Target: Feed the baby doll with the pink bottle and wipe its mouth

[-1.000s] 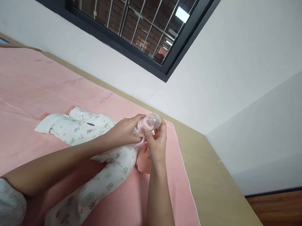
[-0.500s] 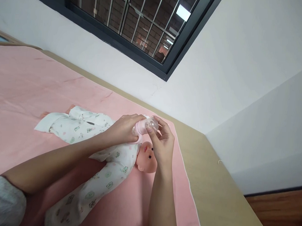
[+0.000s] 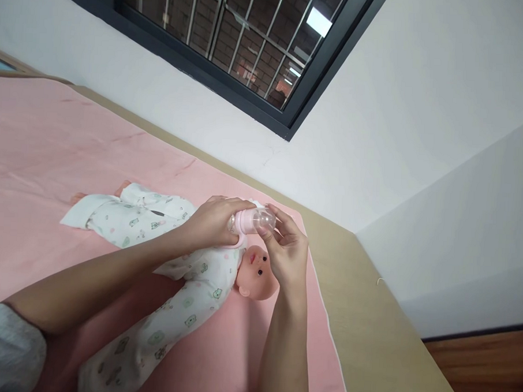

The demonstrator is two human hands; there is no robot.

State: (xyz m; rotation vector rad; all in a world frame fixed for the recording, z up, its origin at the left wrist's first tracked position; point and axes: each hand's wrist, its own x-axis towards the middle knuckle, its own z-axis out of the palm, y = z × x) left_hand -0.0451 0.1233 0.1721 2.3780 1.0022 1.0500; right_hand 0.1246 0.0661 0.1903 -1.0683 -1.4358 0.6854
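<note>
A baby bottle (image 3: 248,222) with a pink collar and pink handle lies sideways in the air above a baby doll's chest. My left hand (image 3: 215,221) is closed round the bottle's body, which it mostly hides. At the other end, the thumb and fingers of my right hand (image 3: 289,246) pinch the clear dome cap (image 3: 266,219); the cap is still over or right against the pink collar. Below lies the doll (image 3: 258,274) on its back, dressed in a white printed outfit (image 3: 191,303), partly covered by my left forearm.
A pink sheet (image 3: 73,141) covers most of the wooden table or bed surface (image 3: 347,315). White walls (image 3: 421,110) meet in a corner behind it. Above is a dark-framed window (image 3: 286,125) with bars. A brown wooden panel (image 3: 483,362) shows at lower right.
My right hand has shifted slightly right with the clear cap, and more of the pink collar shows. The left hand keeps its hold on the bottle. The doll stays put.
</note>
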